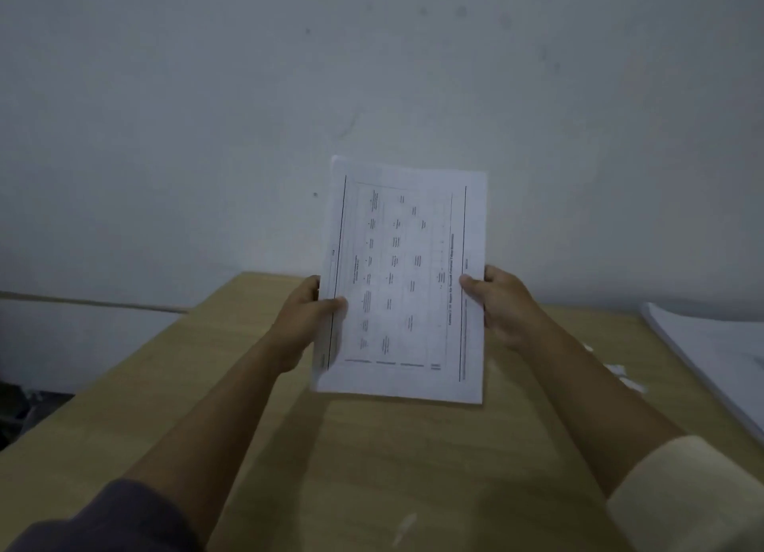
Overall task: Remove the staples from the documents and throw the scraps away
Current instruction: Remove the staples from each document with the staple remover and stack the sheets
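Wall point(248, 97), pale and bare, fills the upper view; below it the wooden bench point(372, 469) runs toward the camera. A paper stack point(711, 345) lies at the bench's right edge, with small white scraps point(620, 376) just beside it. The document point(403, 283), several printed sheets, is held upright above the bench, clear of the surface, page text running sideways. Left hand point(308, 316) is clamped on the left edge, thumb on the front face, fingers behind; right hand point(496, 303) is clamped on the right edge in the same way. Hands are well apart, the document spanning between them, gripped at about mid-height of each long edge. Back sheets show slightly offset at the top-left and bottom-left corners. Staple not visible; too blurred to locate. Handling judgement: light, thin, floppy if held by one edge; tears readily near a staple; edges slide against each other once unpinned. Best hold is a pinch near the stapled corner with one hand, the other working the staple, sheets supported flat on the bench.
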